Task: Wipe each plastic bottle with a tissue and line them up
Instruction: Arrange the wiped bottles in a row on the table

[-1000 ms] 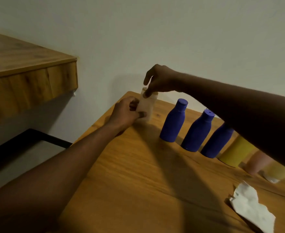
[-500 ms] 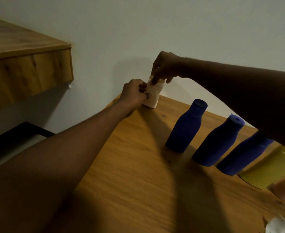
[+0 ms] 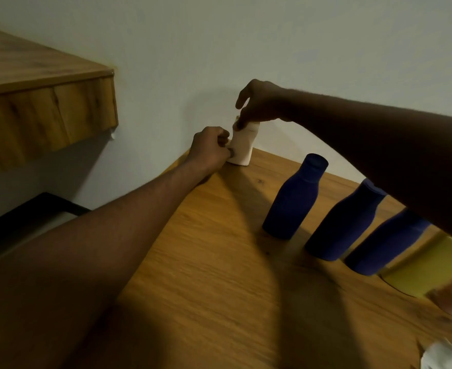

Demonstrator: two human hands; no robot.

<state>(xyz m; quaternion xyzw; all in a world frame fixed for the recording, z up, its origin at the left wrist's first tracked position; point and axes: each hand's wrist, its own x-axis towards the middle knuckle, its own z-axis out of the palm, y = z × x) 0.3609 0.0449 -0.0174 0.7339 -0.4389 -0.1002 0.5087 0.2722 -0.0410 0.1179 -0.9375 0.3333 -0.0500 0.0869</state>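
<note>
The left hand (image 3: 210,149) reaches far forward, fingers curled against the lower side of the pale bottle (image 3: 242,147), while the right hand (image 3: 259,105) pinches its top from above. The bottle stands upright at the table's (image 3: 232,262) far corner, near the wall (image 3: 246,35). Three blue bottles (image 3: 294,201) line up to its right, the right forearm crossing over them, then a yellow bottle (image 3: 430,267). A crumpled tissue (image 3: 448,355) lies nearer. A wooden shelf (image 3: 41,107) juts out on the left.

The corner bottle (image 3: 243,147) stands left of bottle row (image 3: 347,222).
</note>
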